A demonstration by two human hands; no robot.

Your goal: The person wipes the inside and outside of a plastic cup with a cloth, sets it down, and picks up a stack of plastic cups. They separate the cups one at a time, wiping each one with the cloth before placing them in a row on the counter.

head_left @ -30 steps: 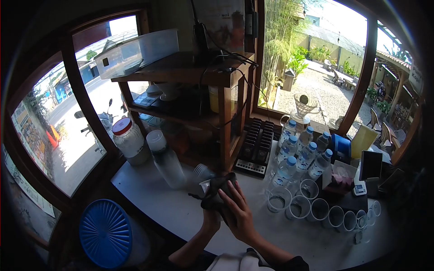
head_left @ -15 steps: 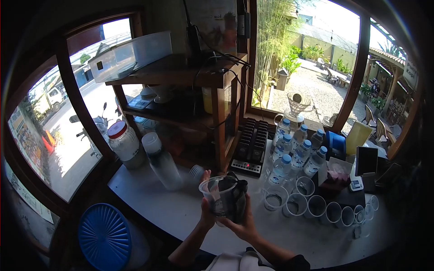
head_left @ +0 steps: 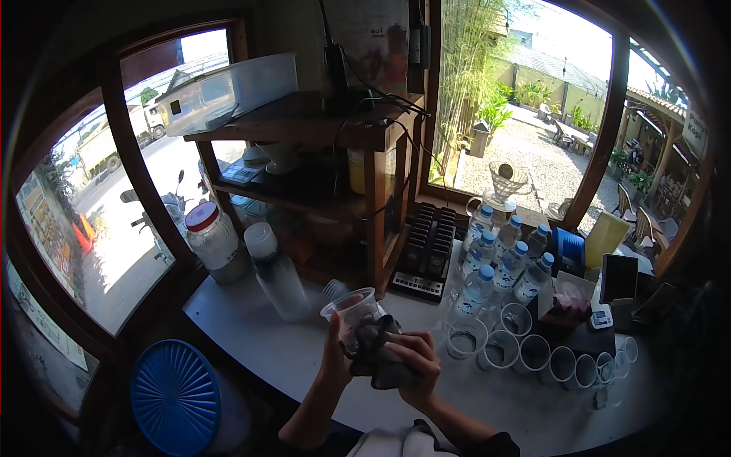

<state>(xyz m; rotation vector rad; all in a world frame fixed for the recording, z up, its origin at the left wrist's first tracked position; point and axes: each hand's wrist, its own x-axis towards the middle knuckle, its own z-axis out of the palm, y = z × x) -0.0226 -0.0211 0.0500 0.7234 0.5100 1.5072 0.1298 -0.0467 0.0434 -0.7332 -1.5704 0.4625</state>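
A clear plastic cup (head_left: 352, 303) is tilted above the counter, with my left hand (head_left: 333, 352) wrapped round its left side. My right hand (head_left: 419, 364) grips a dark cloth (head_left: 381, 358), pressed to the cup's right side and hanging below it. The cloth hides much of the cup's lower wall. Just behind the cup's rim lies another ribbed clear cup (head_left: 333, 289). To the right, several clear cups (head_left: 499, 350) stand in a curved row on the white counter (head_left: 343, 415).
Several blue-capped water bottles (head_left: 508, 263) stand behind the cup row, beside a black keypad-like device (head_left: 423, 251). Left of my hands are a tall cup stack (head_left: 278, 282) and a red-lidded jar (head_left: 213, 240). A wooden shelf (head_left: 304, 129) rises behind; a blue-lidded bin (head_left: 175, 400) is lower left.
My right hand has shifted from holding the cup's lower side to pressing the cloth on its outside. The cup has tilted and moved slightly left. The camera view has shifted a little.
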